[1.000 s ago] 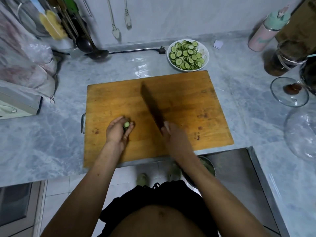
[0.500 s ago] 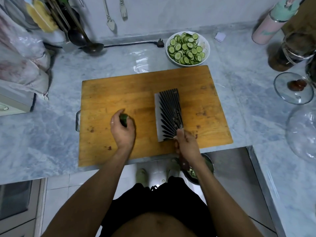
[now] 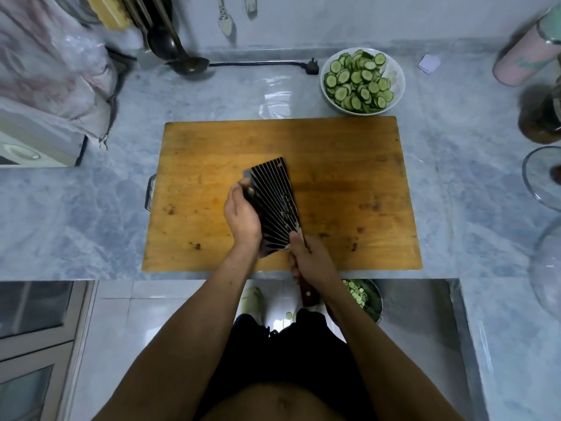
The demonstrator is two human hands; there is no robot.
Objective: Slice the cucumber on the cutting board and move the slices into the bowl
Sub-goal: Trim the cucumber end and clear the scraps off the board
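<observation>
Cucumber slices (image 3: 361, 83) well beyond left grip (image 3: 243, 214)

Right hand (image 3: 309, 256) clenched; left hand (image 3: 243, 217) fingers curled.

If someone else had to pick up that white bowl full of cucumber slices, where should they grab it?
Probably by the bare rim of the white bowl, coming from the right or the near side. The cucumber slices are heaped inside, so fingers belong outside the wall; the plug lies close on its left.
</observation>
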